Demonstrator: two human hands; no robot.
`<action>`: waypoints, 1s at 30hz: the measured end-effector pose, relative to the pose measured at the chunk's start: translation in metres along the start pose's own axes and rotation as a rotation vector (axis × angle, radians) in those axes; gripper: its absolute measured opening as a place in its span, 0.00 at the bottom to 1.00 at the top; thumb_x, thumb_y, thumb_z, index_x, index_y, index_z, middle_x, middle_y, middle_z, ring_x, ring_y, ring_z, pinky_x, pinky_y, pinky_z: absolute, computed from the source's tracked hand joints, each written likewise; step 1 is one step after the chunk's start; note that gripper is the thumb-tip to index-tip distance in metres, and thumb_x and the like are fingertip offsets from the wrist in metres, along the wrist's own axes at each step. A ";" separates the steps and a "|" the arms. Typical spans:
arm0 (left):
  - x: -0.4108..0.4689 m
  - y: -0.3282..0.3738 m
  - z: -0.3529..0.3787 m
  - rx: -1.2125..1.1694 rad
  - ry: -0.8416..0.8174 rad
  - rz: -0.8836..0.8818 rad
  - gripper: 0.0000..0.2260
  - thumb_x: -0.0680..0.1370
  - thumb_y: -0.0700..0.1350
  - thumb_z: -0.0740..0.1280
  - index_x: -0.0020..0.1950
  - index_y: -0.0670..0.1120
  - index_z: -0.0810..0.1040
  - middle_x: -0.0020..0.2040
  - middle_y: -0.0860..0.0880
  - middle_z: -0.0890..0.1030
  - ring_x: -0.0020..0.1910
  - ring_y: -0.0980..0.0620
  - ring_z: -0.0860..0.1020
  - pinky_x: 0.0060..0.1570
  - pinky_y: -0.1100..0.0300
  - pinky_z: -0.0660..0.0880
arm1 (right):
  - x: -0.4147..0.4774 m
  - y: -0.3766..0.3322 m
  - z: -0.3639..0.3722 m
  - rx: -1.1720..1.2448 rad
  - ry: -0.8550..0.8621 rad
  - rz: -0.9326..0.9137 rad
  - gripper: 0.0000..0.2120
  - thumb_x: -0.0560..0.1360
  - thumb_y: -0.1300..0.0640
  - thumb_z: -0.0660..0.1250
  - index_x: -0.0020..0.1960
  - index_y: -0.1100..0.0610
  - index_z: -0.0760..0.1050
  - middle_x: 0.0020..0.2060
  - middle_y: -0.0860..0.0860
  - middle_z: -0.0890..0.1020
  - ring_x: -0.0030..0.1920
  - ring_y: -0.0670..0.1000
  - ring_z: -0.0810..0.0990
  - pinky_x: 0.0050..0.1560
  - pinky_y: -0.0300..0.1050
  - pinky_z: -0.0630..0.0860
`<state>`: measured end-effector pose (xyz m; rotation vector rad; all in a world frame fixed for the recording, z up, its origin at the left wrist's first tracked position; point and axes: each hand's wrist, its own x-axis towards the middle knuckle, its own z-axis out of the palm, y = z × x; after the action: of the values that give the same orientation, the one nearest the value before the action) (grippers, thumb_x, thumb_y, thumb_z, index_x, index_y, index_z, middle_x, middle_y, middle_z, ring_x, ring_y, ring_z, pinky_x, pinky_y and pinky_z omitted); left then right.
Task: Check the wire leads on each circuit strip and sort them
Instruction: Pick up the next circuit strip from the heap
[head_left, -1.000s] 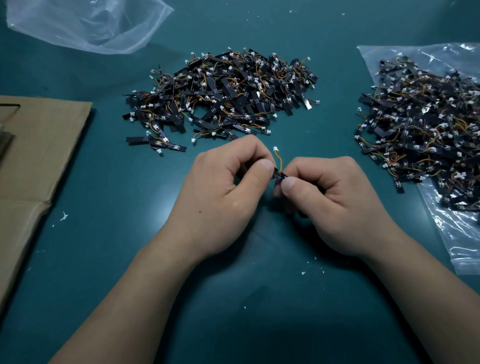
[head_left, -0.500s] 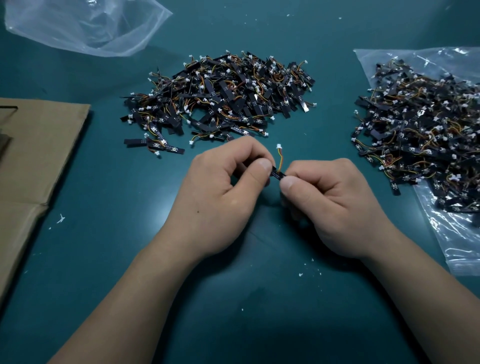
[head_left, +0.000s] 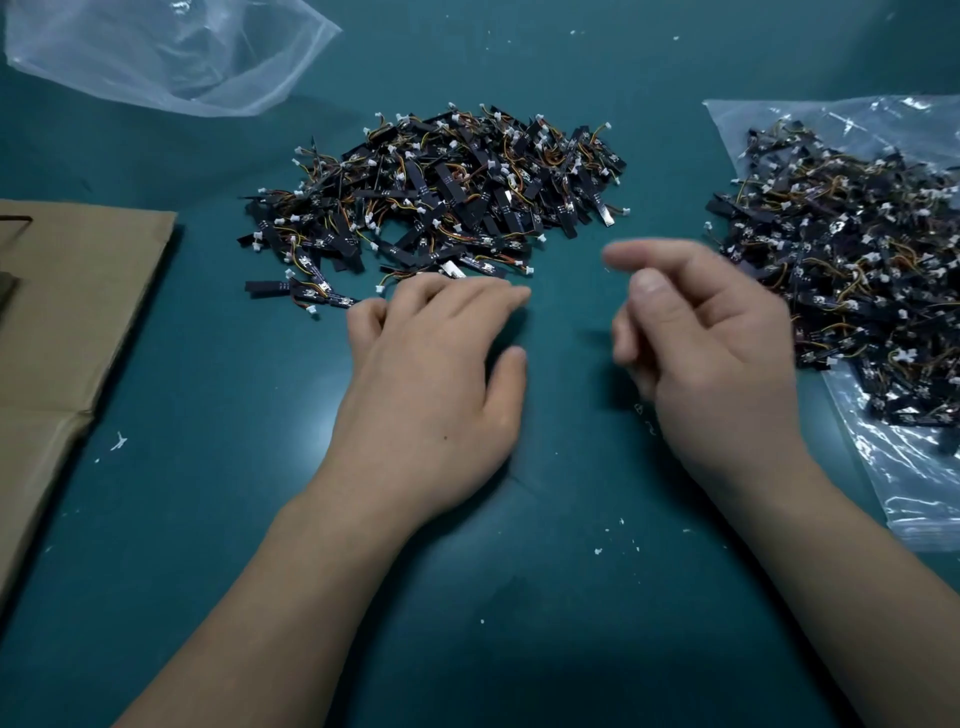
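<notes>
A pile of black circuit strips with orange and yellow wire leads and white plugs (head_left: 441, 202) lies on the teal table ahead of me. A second pile of the same strips (head_left: 852, 260) rests on a clear plastic bag at the right. My left hand (head_left: 436, 374) is flat and spread, palm down, its fingertips at the near edge of the middle pile. My right hand (head_left: 706, 343) hovers blurred between the two piles with loosely curled fingers and nothing visible in it.
A clear plastic bag (head_left: 914, 488) lies under the right pile. Another clear bag (head_left: 166, 52) sits at the far left. Brown cardboard (head_left: 67, 322) covers the left edge. Small white flecks dot the teal table (head_left: 519, 571).
Both hands were pinching one strip between them. The strip is now out of both hands; the left hand has opened toward the middle pile and the right hand has swung rightward.
</notes>
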<state>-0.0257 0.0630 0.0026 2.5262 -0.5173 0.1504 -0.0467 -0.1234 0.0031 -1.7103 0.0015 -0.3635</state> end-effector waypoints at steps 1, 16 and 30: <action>0.000 0.000 0.001 0.037 -0.010 0.012 0.18 0.78 0.52 0.61 0.68 0.57 0.77 0.67 0.62 0.77 0.67 0.52 0.69 0.56 0.58 0.53 | -0.001 0.001 0.001 -0.073 -0.045 -0.020 0.09 0.84 0.60 0.61 0.56 0.53 0.81 0.28 0.51 0.78 0.25 0.41 0.70 0.30 0.32 0.67; 0.002 -0.005 0.000 -0.230 0.242 -0.028 0.13 0.75 0.29 0.69 0.48 0.47 0.83 0.44 0.53 0.80 0.42 0.59 0.75 0.46 0.71 0.70 | -0.008 -0.001 0.004 -0.292 -0.145 -0.032 0.08 0.81 0.56 0.65 0.50 0.50 0.83 0.28 0.48 0.80 0.27 0.45 0.76 0.32 0.30 0.67; 0.002 0.000 -0.005 -0.875 0.088 -0.044 0.17 0.76 0.32 0.68 0.44 0.56 0.78 0.44 0.50 0.82 0.42 0.44 0.80 0.39 0.55 0.75 | -0.004 0.004 0.001 -0.302 -0.240 -0.072 0.23 0.81 0.52 0.66 0.74 0.40 0.71 0.38 0.47 0.85 0.32 0.51 0.78 0.40 0.43 0.76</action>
<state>-0.0236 0.0652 0.0072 1.6665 -0.3759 0.0073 -0.0497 -0.1220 -0.0023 -2.0483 -0.1893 -0.2161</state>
